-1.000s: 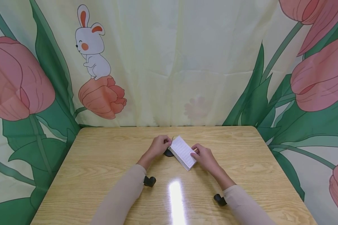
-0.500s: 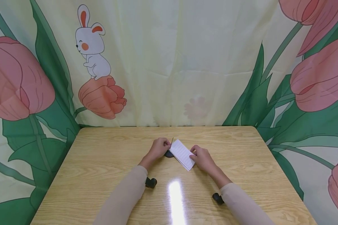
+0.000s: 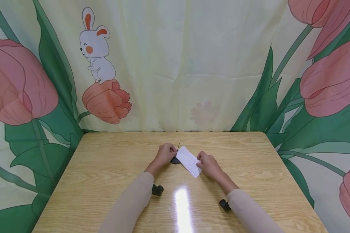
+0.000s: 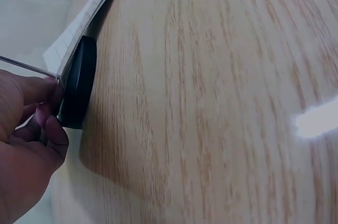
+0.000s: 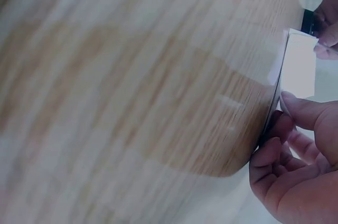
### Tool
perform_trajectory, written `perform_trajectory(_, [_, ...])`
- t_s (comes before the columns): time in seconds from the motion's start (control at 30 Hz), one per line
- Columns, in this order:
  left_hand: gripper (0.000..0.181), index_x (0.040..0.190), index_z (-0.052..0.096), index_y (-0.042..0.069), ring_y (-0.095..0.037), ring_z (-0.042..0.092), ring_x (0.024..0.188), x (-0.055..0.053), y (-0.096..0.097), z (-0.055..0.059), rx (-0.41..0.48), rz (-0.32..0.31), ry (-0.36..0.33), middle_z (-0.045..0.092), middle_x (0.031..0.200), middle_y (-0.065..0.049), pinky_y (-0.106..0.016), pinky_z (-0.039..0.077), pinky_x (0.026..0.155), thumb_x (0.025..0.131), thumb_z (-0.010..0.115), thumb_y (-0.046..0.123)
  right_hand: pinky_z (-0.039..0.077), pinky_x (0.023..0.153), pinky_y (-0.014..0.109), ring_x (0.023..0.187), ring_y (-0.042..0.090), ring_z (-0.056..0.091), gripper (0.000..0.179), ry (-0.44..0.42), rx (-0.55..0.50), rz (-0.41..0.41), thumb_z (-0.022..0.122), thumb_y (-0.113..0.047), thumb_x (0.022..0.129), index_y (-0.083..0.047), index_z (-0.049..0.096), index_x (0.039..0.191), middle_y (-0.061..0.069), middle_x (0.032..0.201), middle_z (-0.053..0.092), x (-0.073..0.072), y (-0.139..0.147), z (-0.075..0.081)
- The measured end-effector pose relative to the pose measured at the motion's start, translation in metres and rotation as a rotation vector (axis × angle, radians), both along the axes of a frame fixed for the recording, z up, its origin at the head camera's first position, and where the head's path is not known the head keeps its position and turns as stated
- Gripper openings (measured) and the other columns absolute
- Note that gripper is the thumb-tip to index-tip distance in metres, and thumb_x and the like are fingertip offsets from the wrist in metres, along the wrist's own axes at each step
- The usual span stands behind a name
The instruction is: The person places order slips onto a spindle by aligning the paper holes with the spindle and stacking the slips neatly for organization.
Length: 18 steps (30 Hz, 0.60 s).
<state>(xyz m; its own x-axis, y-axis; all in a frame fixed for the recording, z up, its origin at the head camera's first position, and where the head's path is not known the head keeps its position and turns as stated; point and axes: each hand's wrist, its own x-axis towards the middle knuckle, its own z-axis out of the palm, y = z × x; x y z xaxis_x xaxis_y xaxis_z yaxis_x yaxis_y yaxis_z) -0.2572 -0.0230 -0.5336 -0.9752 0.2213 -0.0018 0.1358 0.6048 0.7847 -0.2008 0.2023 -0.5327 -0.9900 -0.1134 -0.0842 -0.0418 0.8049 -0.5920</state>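
A small stack of lined white paper slants over the table, its left corner at the thin metal rod of a paper spike. The spike's round black base rests on the table beneath that corner, partly hidden by hand and paper. My left hand pinches the corner close beside the rod, fingers curled. At the opposite end my right hand grips the paper between thumb and fingers. In the right wrist view the paper spans between both hands, its lower edge close to the tabletop.
The wood-grain table carries a bright light reflection near its front. Behind it hangs a curtain printed with tulips and a rabbit. Black wrist cameras show beneath both sleeves.
The paper has come lower and lies flatter, its far corner dropping towards the spike's base. My left hand has moved slightly down with it; the right has shifted a little left.
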Motion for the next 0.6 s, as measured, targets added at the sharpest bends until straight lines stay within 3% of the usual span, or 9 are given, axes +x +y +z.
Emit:
perform_trajectory(0.3, [0.010,0.085,0.073,0.003,-0.012,0.058,0.072,-0.0042,-0.0007,0.0003,0.001,0.014,-0.020,0.068,0.078,-0.005,-0.023,0.047,0.065,0.095,0.070,0.003,0.042,0.059,0.028,0.066,0.017,0.050,0.021,-0.042,-0.003,0.007,0.071,-0.009,0.097,-0.005,0.059,0.113,0.005,0.077,0.056,-0.0038,-0.0018,0.0017])
perform_trajectory(0.6, [0.010,0.085,0.072,0.003,-0.013,0.057,0.071,-0.0008,-0.0001,0.0001,0.010,-0.005,-0.026,0.066,0.078,-0.004,-0.023,0.047,0.064,0.095,0.070,0.003,0.042,0.060,0.027,0.070,0.018,0.051,0.024,-0.096,-0.022,0.013,0.071,-0.007,0.097,-0.004,0.056,0.116,0.007,0.081,0.057,-0.0060,0.0021,-0.0004])
